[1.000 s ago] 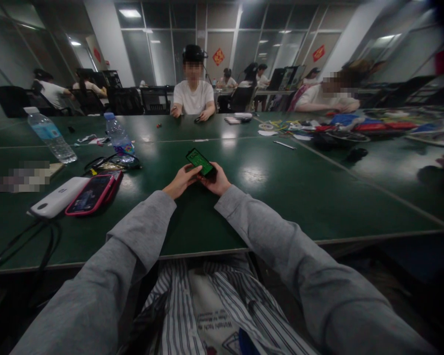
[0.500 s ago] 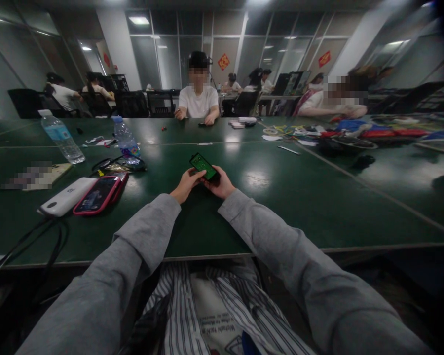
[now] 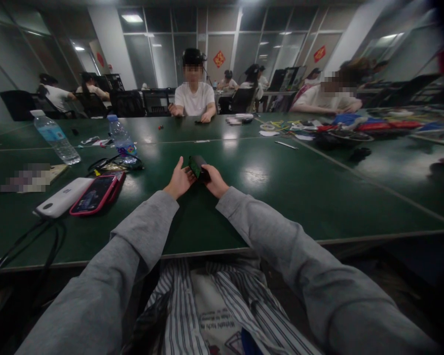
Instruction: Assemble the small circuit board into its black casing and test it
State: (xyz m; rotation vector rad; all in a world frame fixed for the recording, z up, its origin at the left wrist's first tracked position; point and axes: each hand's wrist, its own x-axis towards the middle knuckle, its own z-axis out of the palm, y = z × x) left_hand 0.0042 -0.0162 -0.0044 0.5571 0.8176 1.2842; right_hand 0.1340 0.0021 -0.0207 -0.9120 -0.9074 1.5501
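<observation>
My right hand grips a small dark handheld device over the table in front of me. The device is tilted, with its green, patterned face turned toward my left and its black side uppermost. Whether that face is a screen or a circuit board I cannot make out. My left hand is open beside it, palm facing the device, thumb up and fingers apart. Its fingertips come close to the device's lower edge, and I cannot tell whether they touch.
To the left on the green table lie a white power bank and a phone in a red case, with two water bottles behind. A person sits opposite. Cables and coloured items clutter the right.
My left hand has let go of the device and opened beside it. My right hand has turned the device, so the green face now points left. The view has shifted slightly.
</observation>
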